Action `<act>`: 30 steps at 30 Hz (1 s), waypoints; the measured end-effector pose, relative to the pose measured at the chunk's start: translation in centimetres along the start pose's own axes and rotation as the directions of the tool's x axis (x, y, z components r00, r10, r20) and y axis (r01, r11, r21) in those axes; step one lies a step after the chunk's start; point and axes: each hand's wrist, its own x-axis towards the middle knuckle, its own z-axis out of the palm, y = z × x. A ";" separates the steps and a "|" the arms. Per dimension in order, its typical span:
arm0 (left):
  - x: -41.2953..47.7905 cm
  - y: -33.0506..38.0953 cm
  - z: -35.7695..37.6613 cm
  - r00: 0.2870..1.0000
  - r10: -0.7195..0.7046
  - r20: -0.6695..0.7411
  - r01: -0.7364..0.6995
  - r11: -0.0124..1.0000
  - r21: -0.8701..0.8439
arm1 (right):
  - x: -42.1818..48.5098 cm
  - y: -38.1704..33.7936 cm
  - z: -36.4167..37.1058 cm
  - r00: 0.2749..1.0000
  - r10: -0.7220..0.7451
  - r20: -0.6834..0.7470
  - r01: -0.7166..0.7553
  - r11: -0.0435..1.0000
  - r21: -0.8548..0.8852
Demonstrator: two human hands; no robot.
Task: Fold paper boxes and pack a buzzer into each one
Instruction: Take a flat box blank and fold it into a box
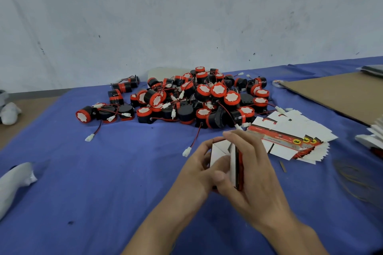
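My left hand [196,170] and right hand [257,174] both clasp the paper box [219,151], its long axis pointing at the buzzer pile [207,97].

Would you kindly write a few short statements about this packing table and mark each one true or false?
1. The left hand and the right hand both hold a partly folded paper box. True.
2. The stack of flat box blanks lies to the left of the hands. False: it lies to their right, beside the pile.
3. The buzzers lie heaped on a blue cloth. True.
4. The cardboard sheet lies under the buzzers. False: it lies at the right side of the table, apart from the pile.
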 end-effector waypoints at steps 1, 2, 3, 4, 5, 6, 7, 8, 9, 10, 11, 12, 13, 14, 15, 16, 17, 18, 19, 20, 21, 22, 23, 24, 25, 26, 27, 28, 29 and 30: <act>-0.1 0.0 -0.1 0.999 -0.008 0.034 0.009 0.999 -0.032 | 0.0 0.0 0.0 1.000 -0.002 -0.005 0.002 1.000 0.007; -0.2 0.2 -0.2 0.997 -0.022 0.074 0.028 0.996 -0.080 | 0.1 0.1 -0.1 1.000 -0.005 -0.014 0.006 1.000 0.023; -0.4 0.4 -0.3 0.994 -0.040 0.097 0.053 0.990 -0.134 | 0.1 0.2 -0.2 1.000 -0.010 -0.026 0.011 0.999 0.043; -0.5 0.8 -0.4 0.993 -0.068 0.101 0.086 0.979 -0.187 | 0.2 0.3 -0.4 0.999 -0.008 -0.034 0.010 0.998 0.062; -0.5 1.1 -0.5 0.989 -0.107 0.099 0.128 0.964 -0.232 | 0.3 0.3 -0.5 0.999 0.003 -0.035 0.000 0.997 0.074; -0.5 1.2 -0.5 0.983 -0.149 0.106 0.173 0.946 -0.273 | 0.3 0.4 -0.6 0.999 0.016 -0.030 -0.013 0.997 0.080; -0.5 1.2 -0.7 0.975 -0.187 0.118 0.214 0.928 -0.303 | 0.2 0.5 -0.6 0.999 0.025 -0.022 -0.023 0.996 0.083; -0.4 1.1 -0.8 0.969 -0.215 0.124 0.244 0.914 -0.323 | 0.1 0.5 -0.6 1.000 0.027 -0.015 -0.026 0.996 0.083; -0.4 1.0 -1.0 0.965 -0.232 0.123 0.261 0.905 -0.336 | 0.0 0.6 -0.6 1.000 0.023 -0.012 -0.022 0.996 0.085; -0.3 1.0 -1.2 0.964 -0.240 0.114 0.265 0.899 -0.349 | 0.0 0.7 -0.6 1.000 0.014 -0.021 -0.012 0.996 0.087; -0.2 1.0 -1.4 0.967 -0.238 0.096 0.256 0.896 -0.362 | -0.1 0.9 -0.7 0.999 0.006 -0.045 -0.002 0.996 0.094; -0.1 1.0 -1.5 0.972 -0.226 0.068 0.235 0.896 -0.377 | -0.1 1.1 -0.8 0.996 0.010 -0.085 -0.001 0.994 0.113; 0.0 1.0 -1.7 0.978 -0.204 0.040 0.203 0.898 -0.391 | 0.0 1.2 -0.9 0.990 0.038 -0.135 -0.017 0.988 0.153; 0.0 1.0 -1.8 0.984 -0.179 0.017 0.171 0.901 -0.398 | 0.1 1.4 -1.1 0.977 0.092 -0.193 -0.050 0.976 0.211; 0.0 1.1 -2.0 0.988 -0.153 0.003 0.142 0.909 -0.393 | 0.3 1.6 -1.3 0.954 0.162 -0.251 -0.089 0.956 0.280; 0.0 1.1 -2.1 0.991 -0.131 -0.003 0.120 0.918 -0.378 | 0.5 1.8 -1.5 0.924 0.233 -0.304 -0.120 0.929 0.350; -0.1 1.1 -2.2 0.993 -0.116 -0.008 0.106 0.928 -0.358 | 0.7 2.0 -1.7 0.891 0.294 -0.345 -0.141 0.903 0.406; -0.1 1.1 -2.2 0.994 -0.108 -0.014 0.097 0.936 -0.338 | 0.8 2.2 -1.8 0.863 0.339 -0.375 -0.156 0.884 0.440; -0.1 1.0 -2.2 0.995 -0.102 -0.020 0.091 0.943 -0.320 | 0.8 2.3 -2.0 0.842 0.365 -0.397 -0.167 0.877 0.451; -0.1 1.0 -2.1 0.995 -0.098 -0.029 0.085 0.948 -0.306 | 0.8 2.4 -2.0 0.830 0.379 -0.410 -0.175 0.874 0.453; -0.1 1.0 -2.1 0.995 -0.094 -0.041 0.077 0.952 -0.296 | 0.8 2.4 -2.0 0.825 0.385 -0.414 -0.180 0.874 0.452; -0.1 0.9 -2.1 0.995 -0.084 -0.055 0.065 0.956 -0.286 | 0.7 2.5 -2.0 0.826 0.385 -0.412 -0.185 0.875 0.448; -0.1 0.9 -2.0 0.995 -0.071 -0.072 0.049 0.961 -0.271 | 0.7 2.4 -1.9 0.830 0.388 -0.401 -0.194 0.875 0.444; -0.1 0.9 -2.0 0.994 -0.060 -0.093 0.035 0.968 -0.249 | 0.7 2.3 -1.7 0.834 0.396 -0.383 -0.208 0.870 0.447; -0.2 0.9 -1.9 0.992 -0.051 -0.114 0.024 0.975 -0.221 | 0.7 2.1 -1.6 0.840 0.407 -0.359 -0.221 0.861 0.458; -0.2 0.9 -1.8 0.990 -0.051 -0.134 0.024 0.981 -0.194 | 0.7 1.9 -1.5 0.848 0.409 -0.335 -0.232 0.857 0.460; -0.2 0.8 -1.6 0.986 -0.057 -0.157 0.030 0.986 -0.165 | 0.6 1.7 -1.3 0.862 0.394 -0.319 -0.232 0.866 0.443; -0.2 0.7 -1.3 0.982 -0.066 -0.177 0.043 0.990 -0.132 | 0.5 1.4 -1.2 0.877 0.371 -0.305 -0.229 0.881 0.414; -0.2 0.6 -1.1 0.978 -0.073 -0.196 0.053 0.993 -0.102 | 0.4 1.3 -1.1 0.891 0.349 -0.289 -0.226 0.895 0.383; 0.0 0.4 -1.0 0.975 -0.078 -0.208 0.062 0.995 -0.082 | 0.3 1.3 -0.9 0.904 0.332 -0.270 -0.226 0.906 0.357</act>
